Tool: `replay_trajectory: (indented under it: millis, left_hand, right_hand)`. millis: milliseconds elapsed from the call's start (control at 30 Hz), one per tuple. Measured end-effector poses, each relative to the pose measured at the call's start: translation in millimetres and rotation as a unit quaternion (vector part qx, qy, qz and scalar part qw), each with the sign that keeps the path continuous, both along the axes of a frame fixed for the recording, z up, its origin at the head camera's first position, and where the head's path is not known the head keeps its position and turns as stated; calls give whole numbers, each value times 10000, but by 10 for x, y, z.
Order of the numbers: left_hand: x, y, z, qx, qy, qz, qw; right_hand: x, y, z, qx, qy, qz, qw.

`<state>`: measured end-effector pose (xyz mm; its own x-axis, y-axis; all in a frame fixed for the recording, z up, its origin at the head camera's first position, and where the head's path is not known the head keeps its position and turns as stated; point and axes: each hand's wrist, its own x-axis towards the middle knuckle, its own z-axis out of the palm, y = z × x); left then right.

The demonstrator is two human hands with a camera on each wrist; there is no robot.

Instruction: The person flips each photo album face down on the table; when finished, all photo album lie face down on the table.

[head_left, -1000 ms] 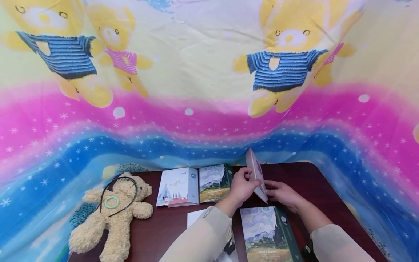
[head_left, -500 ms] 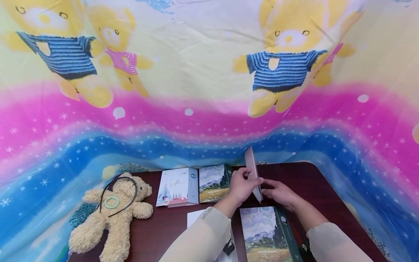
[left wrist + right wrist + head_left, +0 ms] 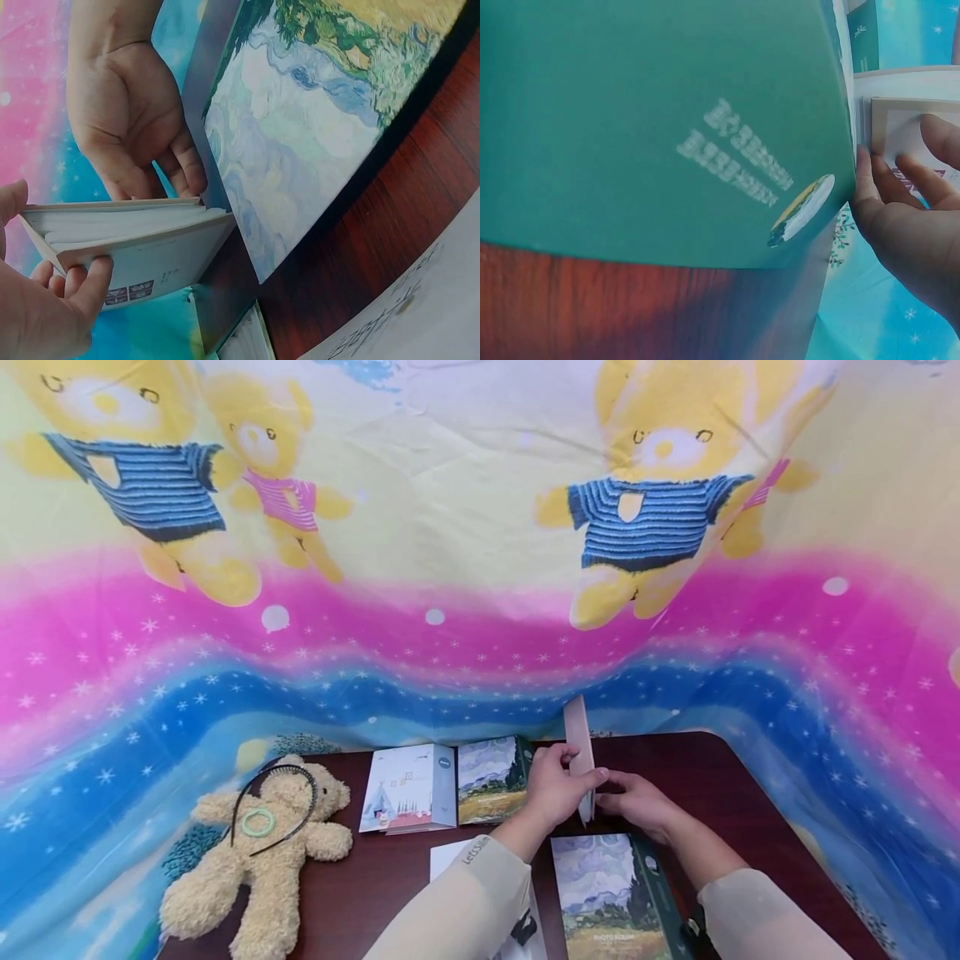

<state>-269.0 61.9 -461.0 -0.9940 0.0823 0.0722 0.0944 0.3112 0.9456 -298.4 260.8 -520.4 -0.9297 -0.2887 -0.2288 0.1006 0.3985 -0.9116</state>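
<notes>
A white-covered album (image 3: pixel 581 760) stands on end near the back of the table, its edge towards me in the head view. My left hand (image 3: pixel 557 785) pinches it by the near edge, thumb on one side and fingers on the other. In the left wrist view, white pages show between the covers of the album (image 3: pixel 127 232), and dark red squares are printed on one cover. My right hand (image 3: pixel 633 802) touches the album's right face with loosely bent fingers. Close in front of both hands lies a green-spined photo album (image 3: pixel 607 893) with a painted landscape cover.
Left of the hands lie another landscape album (image 3: pixel 487 777) and a white album (image 3: pixel 405 785) with a tent drawing. White paper (image 3: pixel 444 857) is partly under my left sleeve. A teddy bear (image 3: pixel 270 852) bears a black headband (image 3: pixel 315 789) and a green ring (image 3: pixel 258 811).
The standing album has turned from slanted to nearly edge-on, its lower near corner swinging left. My right hand has shifted slightly left with it, and my left hand keeps its hold.
</notes>
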Motion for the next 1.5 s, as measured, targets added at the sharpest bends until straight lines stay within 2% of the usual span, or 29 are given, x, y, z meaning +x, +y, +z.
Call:
replay_trajectory:
  millis: [167,267,400,600,800,1133,1267,1400,1500]
  left_hand:
    - [-1,18,14,-36,-4,-22,10000]
    - [-7,36,23,-130,-65,4,9999]
    - [-18,65,17,-284,-132,104,9995]
    - [-25,102,6,-542,-64,178,9984]
    - [-10,125,18,-680,-28,196,9975]
    - [5,166,13,-462,31,25,9989]
    - [20,167,4,-242,26,-170,9996]
    - [-15,180,-58,-38,-132,-398,9991]
    - [-26,202,-75,182,-284,-547,9979]
  right_hand:
    - [-19,50,32,-455,-77,59,9989]
    - [-52,92,90,-825,-288,17,9962]
    - [-115,107,221,-1200,-608,-108,9908]
    - [-192,84,469,-1547,-667,-179,9855]
    - [-214,54,610,-1401,-556,-211,9883]
    - [-187,48,681,-966,-211,-243,9948]
    - [-160,48,730,-978,-148,-252,9948]
    - [-146,67,747,-1069,-131,-228,9939]
    - [-150,92,725,-1114,-143,-366,9930]
